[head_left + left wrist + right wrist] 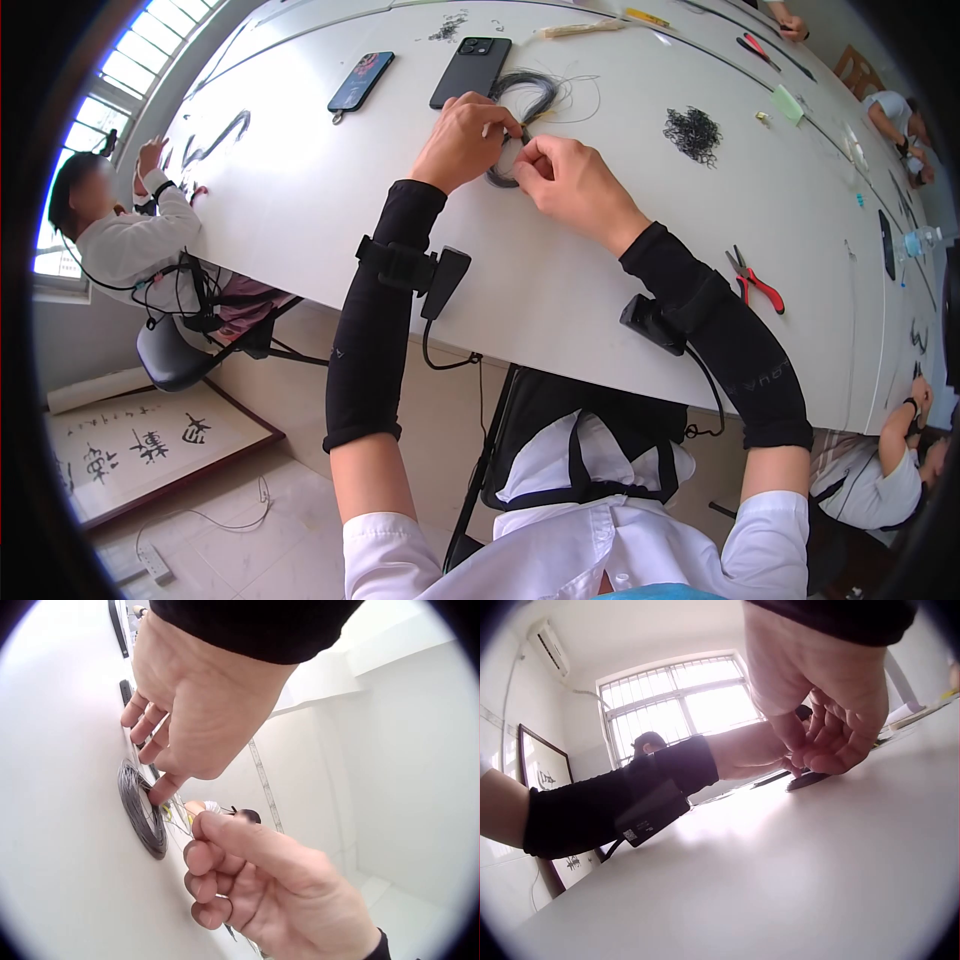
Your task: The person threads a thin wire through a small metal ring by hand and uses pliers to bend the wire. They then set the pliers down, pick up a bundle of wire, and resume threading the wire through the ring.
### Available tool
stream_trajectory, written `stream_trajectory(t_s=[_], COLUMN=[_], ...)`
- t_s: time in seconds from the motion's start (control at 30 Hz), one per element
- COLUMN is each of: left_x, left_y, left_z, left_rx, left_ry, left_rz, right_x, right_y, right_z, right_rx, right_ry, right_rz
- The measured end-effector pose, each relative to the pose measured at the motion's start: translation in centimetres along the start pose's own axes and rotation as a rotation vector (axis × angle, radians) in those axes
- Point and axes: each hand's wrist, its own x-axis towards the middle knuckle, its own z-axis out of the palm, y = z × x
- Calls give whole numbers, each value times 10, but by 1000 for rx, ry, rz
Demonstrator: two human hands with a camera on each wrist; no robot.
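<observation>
A coil of dark thin wire [541,92] lies on the white table, its loop also showing in the left wrist view as a grey ring [140,817]. My left hand [462,143] reaches over the coil from the left; one fingertip rests at the ring's inner edge, while the other fingers spread loosely past it. Close beside it, my right hand [582,188] pinches a thin strand of wire between thumb and index finger, the remaining fingers curled in. Fine strands run between the coil and those fingertips. In the right wrist view, the right hand [821,712] hides most of the coil.
Two phones, one black [471,72] and one blue-backed [361,82], lie beyond the left hand. A heap of small black pieces [692,137] is at the right, with red-handled pliers [754,281] nearer the edge. Other people sit around the table.
</observation>
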Motion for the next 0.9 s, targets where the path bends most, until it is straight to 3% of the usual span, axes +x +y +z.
stream_trajectory(t_s=[0.3, 0.43, 0.53, 0.6, 0.7, 0.73, 0.83, 0.9], left_x=[0, 1, 0, -1, -1, 0, -2, -3], left_y=[-1, -7, -6, -2, 1, -1, 6, 13], left_z=[2, 6, 4, 2, -3, -5, -13, -18], left_rx=[-16, -3, -11, -27, -95, -99, -101, -92], left_ry=[25, 43, 39, 47, 44, 24, 6, 14], left_rz=[-9, 13, -10, -11, -5, -31, -110, -139], right_x=[-59, -107, -136, -156, -181, -183, -193, -199], right_y=[-45, -88, -100, -97, -72, -58, -9, 6], right_z=[1, -34, -75, -101, -120, -126, -123, -128], right_rx=[34, 88, 90, 214, 670, 646, 624, 578], right_ry=[-42, -136, -94, -49, 22, 7, 128, 211], right_rz=[-283, -400, -513, -377, 3, 168, 390, 400])
